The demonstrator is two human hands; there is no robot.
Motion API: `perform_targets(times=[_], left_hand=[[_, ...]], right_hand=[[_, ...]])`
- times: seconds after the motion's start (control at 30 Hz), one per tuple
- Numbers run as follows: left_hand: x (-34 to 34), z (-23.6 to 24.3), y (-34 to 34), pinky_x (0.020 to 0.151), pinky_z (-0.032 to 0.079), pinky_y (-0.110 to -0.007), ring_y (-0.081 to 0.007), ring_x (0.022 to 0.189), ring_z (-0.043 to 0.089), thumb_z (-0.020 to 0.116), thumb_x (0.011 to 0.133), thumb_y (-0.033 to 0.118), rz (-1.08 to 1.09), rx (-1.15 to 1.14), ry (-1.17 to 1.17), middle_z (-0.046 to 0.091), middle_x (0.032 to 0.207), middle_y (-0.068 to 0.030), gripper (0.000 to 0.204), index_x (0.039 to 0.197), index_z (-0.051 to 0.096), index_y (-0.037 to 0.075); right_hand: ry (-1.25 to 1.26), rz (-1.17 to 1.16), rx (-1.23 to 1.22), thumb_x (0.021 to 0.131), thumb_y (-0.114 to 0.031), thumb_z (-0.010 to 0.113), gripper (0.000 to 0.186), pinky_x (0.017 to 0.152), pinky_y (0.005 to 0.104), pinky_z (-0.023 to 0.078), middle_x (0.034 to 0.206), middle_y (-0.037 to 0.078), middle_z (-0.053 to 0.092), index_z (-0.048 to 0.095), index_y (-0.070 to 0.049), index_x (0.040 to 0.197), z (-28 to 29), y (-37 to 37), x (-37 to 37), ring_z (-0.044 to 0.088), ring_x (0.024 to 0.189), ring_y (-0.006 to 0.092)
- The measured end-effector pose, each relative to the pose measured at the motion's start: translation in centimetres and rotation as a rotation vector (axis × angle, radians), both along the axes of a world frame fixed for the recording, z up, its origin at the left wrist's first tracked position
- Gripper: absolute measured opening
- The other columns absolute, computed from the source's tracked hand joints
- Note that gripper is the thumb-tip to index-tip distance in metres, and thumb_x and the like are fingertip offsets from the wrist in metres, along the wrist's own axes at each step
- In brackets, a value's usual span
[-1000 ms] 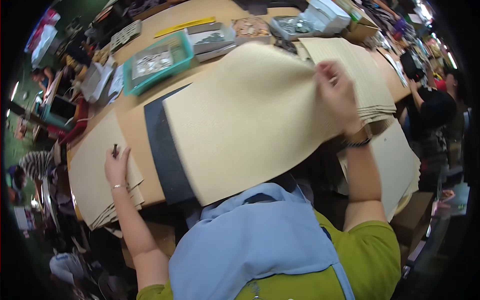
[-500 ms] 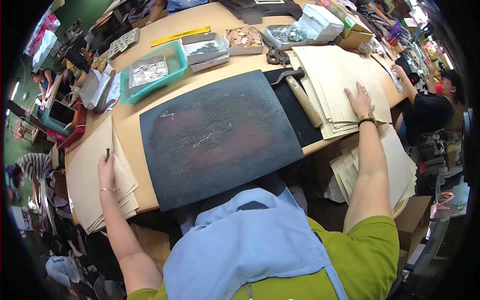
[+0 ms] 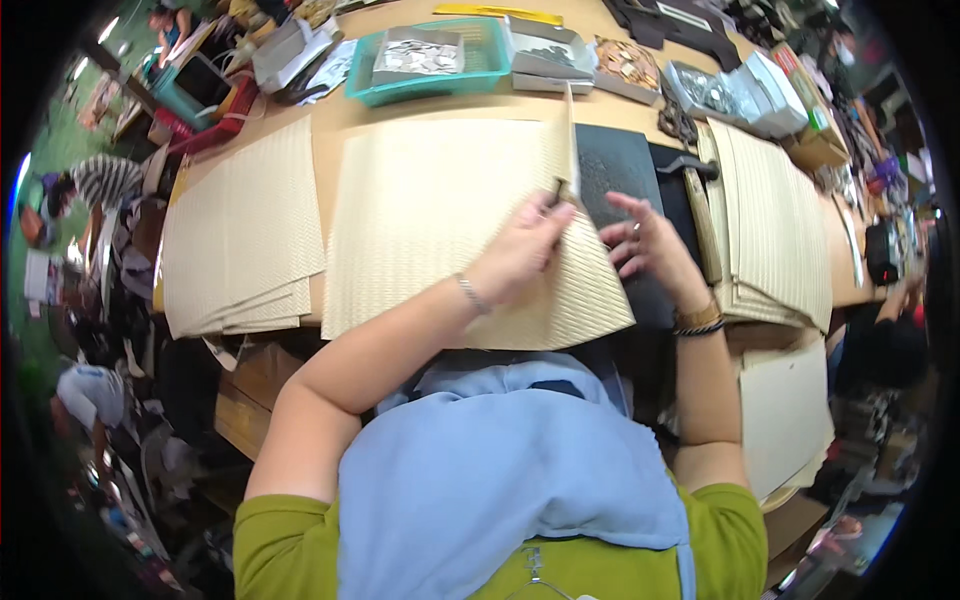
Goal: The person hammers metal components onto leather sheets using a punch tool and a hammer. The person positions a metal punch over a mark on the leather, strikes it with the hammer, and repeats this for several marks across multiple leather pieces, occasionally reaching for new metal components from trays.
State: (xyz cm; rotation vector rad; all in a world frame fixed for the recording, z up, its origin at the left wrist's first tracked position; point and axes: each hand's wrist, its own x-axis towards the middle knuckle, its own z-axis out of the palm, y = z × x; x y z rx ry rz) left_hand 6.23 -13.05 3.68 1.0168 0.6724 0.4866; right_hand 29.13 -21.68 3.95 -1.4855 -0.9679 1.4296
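Note:
A large cream sheet (image 3: 430,220) with a woven-look texture lies over the dark mat (image 3: 615,160). Its right edge curls up, and my left hand (image 3: 515,250) is closed on it. A small dark metal pin or punch (image 3: 557,190) sticks up from the same hand's fingers. Just right of the lifted edge, my right hand (image 3: 648,245) has its fingers apart and holds nothing. A hammer with a wooden handle (image 3: 703,225) rests right of the mat.
Similar sheets are stacked at left (image 3: 245,220) and right (image 3: 780,230), with more (image 3: 785,410) below the table's right edge. Along the back stand a teal basket (image 3: 430,90) of pale pieces, a grey box (image 3: 548,55), a tray of tan pieces (image 3: 627,65) and a white box (image 3: 770,95).
A cream sheet now covers most of the mat. My left hand came from the left stack to the sheet's right edge, still with the pin. My right hand left the right stack, moving inward.

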Motion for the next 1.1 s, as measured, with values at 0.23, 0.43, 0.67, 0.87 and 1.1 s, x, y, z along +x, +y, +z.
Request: perform_targets(times=[0.23, 0.43, 0.67, 0.87, 1.1], left_hand=[[-0.4, -1.9, 2.6, 0.065, 0.045, -0.026, -0.0096, 0.071, 0.051, 0.046, 0.103, 0.015, 0.160, -0.181, -0.198, 0.051, 0.088, 0.0015, 0.025, 0.126, 0.054, 0.010], [-6.2, -0.5, 10.0, 0.090, 0.057, -0.033, -0.0192, 0.109, 0.068, 0.061, 0.104, 0.016, 0.411, -0.023, -0.189, 0.067, 0.115, -0.0040, 0.030, 0.133, 0.056, 0.011], [-2.6, -2.0, 14.6, 0.077, 0.055, -0.021, -0.0102, 0.100, 0.071, 0.069, 0.100, 0.021, 0.472, 0.450, 0.028, 0.074, 0.117, -0.0044, 0.031, 0.129, 0.061, 0.011], [-1.2, -4.7, 15.2, 0.076, 0.055, -0.022, -0.0088, 0.093, 0.069, 0.076, 0.095, 0.014, 0.574, 0.611, -0.001, 0.072, 0.104, -0.0016, 0.028, 0.121, 0.067, 0.008], [-0.7, -4.3, 14.2, 0.075, 0.055, -0.024, -0.0098, 0.092, 0.068, 0.077, 0.094, 0.012, 0.545, 0.595, 0.042, 0.072, 0.104, -0.0034, 0.031, 0.122, 0.068, 0.007]], right_hand=[[-0.230, -0.027, 0.266, 0.088, -0.007, 0.078, 0.069, 0.099, 0.0307, 0.050, 0.131, 0.014, 0.065, 0.045, 0.008, 0.147, -2.4, -1.6, 0.0, 0.061, 0.118, 0.0161], [-0.579, -0.316, 0.174, 0.088, -0.019, 0.083, 0.074, 0.093, 0.0296, 0.051, 0.104, 0.008, 0.066, 0.047, 0.001, 0.149, -1.4, -2.7, 4.4, 0.063, 0.102, 0.0169], [-1.399, -0.437, 0.363, 0.088, -0.024, 0.080, 0.051, 0.101, 0.0450, 0.049, 0.126, 0.023, 0.062, 0.063, -0.002, 0.130, -5.7, -3.7, 9.6, 0.062, 0.115, 0.0393], [-1.348, -0.464, 0.320, 0.087, -0.021, 0.080, 0.049, 0.101, 0.0445, 0.050, 0.127, 0.022, 0.061, 0.063, -0.001, 0.129, -5.5, -3.3, 8.9, 0.061, 0.117, 0.0392], [-1.364, -0.476, 0.338, 0.087, -0.019, 0.080, 0.047, 0.101, 0.0442, 0.050, 0.126, 0.021, 0.062, 0.064, -0.002, 0.128, -5.7, -3.4, 9.0, 0.061, 0.116, 0.0389]])
